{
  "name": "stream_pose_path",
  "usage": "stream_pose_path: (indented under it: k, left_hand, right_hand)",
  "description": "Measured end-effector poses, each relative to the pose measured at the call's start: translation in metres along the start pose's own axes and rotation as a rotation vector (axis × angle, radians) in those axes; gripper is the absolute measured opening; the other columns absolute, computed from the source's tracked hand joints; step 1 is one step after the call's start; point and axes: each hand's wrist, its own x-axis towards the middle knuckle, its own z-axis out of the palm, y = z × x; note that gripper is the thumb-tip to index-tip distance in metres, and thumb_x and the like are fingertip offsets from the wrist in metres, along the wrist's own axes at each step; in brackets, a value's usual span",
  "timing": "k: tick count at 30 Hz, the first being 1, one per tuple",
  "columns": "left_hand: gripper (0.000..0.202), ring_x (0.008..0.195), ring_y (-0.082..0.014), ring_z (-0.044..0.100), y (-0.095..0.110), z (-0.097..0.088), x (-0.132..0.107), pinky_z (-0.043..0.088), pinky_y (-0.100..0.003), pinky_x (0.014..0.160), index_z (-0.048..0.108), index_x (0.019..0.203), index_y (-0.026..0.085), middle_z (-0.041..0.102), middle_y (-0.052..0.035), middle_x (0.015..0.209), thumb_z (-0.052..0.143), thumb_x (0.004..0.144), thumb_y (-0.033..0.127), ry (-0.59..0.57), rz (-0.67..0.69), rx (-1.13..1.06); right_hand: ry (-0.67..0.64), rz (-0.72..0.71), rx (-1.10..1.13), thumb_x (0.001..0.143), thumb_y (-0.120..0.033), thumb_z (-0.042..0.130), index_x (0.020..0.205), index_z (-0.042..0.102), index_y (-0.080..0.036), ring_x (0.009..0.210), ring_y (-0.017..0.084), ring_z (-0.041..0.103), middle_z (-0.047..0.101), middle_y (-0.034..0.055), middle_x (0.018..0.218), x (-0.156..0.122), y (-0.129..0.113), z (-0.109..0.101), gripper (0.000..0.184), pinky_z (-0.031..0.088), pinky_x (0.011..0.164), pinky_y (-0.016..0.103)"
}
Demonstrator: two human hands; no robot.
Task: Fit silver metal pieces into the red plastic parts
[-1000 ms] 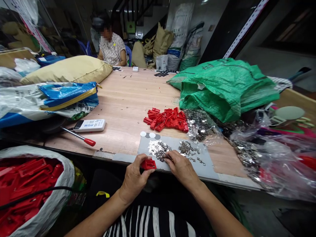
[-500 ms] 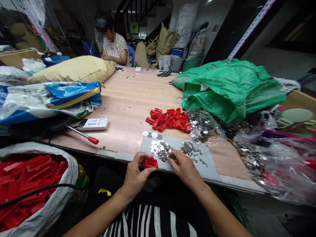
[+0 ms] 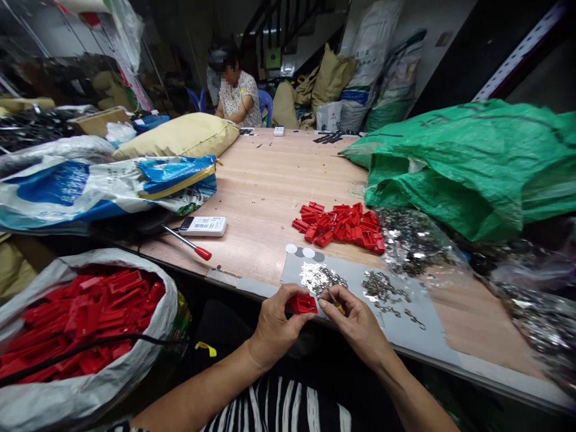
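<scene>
Single head view; looks forward and down across counter [image 3: 270,198]; near hands at lower centre; far end upper centre.

A mat [image 3: 423,333] with metal bits [image 3: 321,277] lies at the table's [image 3: 270,180] near edge, the left hand [image 3: 274,327] with a clip [image 3: 303,303] and right hand [image 3: 360,324] with a thin tool [image 3: 335,300] just before it, a clip pile [image 3: 339,223] behind, remote [image 3: 203,225] and screwdriver [image 3: 189,243] to the left.

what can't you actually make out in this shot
Head view:
Thin tool in the right hand: mostly hidden inside the grip, kind unclear.
Red plastic part in the left hand: underside covered by that hand.
Silver metal pieces: too small to tell shape.
Green bag: cut by the right edge, contents hidden.
Remote control: print too small to read.
</scene>
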Motion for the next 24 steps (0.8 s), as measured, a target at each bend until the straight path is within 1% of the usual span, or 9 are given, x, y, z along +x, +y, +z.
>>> stream_pose_path:
  k: [3, 6, 13, 16, 19, 24]
  left_hand:
    - [0.036, 0.091, -0.0183, 0.067, 0.001, 0.000, 0.001, 0.056, -0.033, 0.083, 0.057, 0.108, 0.023, 0.068, -0.0038, 0.102, 0.070, 0.075, 0.017, 0.026, 0.025, 0.028]
    - [0.037, 0.093, -0.0180, 0.067, 0.002, -0.001, 0.000, 0.056, -0.032, 0.084, 0.058, 0.108, 0.024, 0.068, -0.0037, 0.103, 0.070, 0.074, 0.016, 0.047, 0.034, 0.025]
    - [0.035, 0.090, -0.0170, 0.068, 0.004, -0.007, -0.001, 0.056, -0.029, 0.080, 0.057, 0.109, 0.024, 0.069, -0.0024, 0.101, 0.069, 0.077, 0.018, 0.079, 0.082, 0.065]
    - [0.035, 0.092, -0.0173, 0.067, 0.004, -0.007, -0.002, 0.056, -0.029, 0.081, 0.056, 0.110, 0.024, 0.069, -0.0026, 0.102, 0.067, 0.078, 0.016, 0.078, 0.136, 0.125]
    - [0.037, 0.096, -0.0169, 0.067, 0.002, -0.006, -0.003, 0.055, -0.030, 0.085, 0.055, 0.114, 0.024, 0.069, -0.0028, 0.104, 0.065, 0.079, 0.014, 0.057, 0.207, 0.184]
    - [0.041, 0.097, -0.0174, 0.066, -0.002, -0.004, -0.005, 0.054, -0.031, 0.086, 0.053, 0.119, 0.026, 0.069, -0.0039, 0.107, 0.061, 0.081, 0.012, 0.023, 0.303, 0.248]
  right_hand:
    - [-0.029, 0.023, 0.093, 0.081, -0.044, 0.055, 0.075, 0.052, -0.021, 0.064, 0.014, 0.045, 0.049, -0.0016, 0.069, 0.004, 0.001, 0.005, 0.025, 0.041, 0.058, 0.025]
    - [-0.023, 0.032, 0.138, 0.079, -0.044, 0.057, 0.073, 0.051, -0.021, 0.065, 0.014, 0.045, 0.049, -0.0016, 0.069, 0.005, 0.000, 0.007, 0.025, 0.041, 0.059, 0.025]
    - [-0.011, 0.049, 0.079, 0.077, -0.043, 0.059, 0.068, 0.051, -0.020, 0.064, 0.014, 0.045, 0.047, -0.0025, 0.066, 0.000, -0.007, 0.005, 0.025, 0.040, 0.059, 0.025]
    - [0.004, 0.053, 0.073, 0.078, -0.041, 0.058, 0.068, 0.051, -0.020, 0.063, 0.013, 0.043, 0.046, -0.0030, 0.065, -0.001, -0.006, 0.006, 0.025, 0.039, 0.058, 0.024]
    - [0.024, 0.073, 0.081, 0.079, -0.041, 0.056, 0.069, 0.049, -0.020, 0.060, 0.013, 0.042, 0.045, -0.0037, 0.063, 0.000, -0.005, 0.010, 0.024, 0.038, 0.056, 0.025]
    - [0.043, 0.125, 0.046, 0.078, -0.041, 0.055, 0.066, 0.043, -0.022, 0.058, 0.013, 0.040, 0.044, -0.0045, 0.061, 0.001, -0.006, 0.017, 0.026, 0.035, 0.054, 0.025]
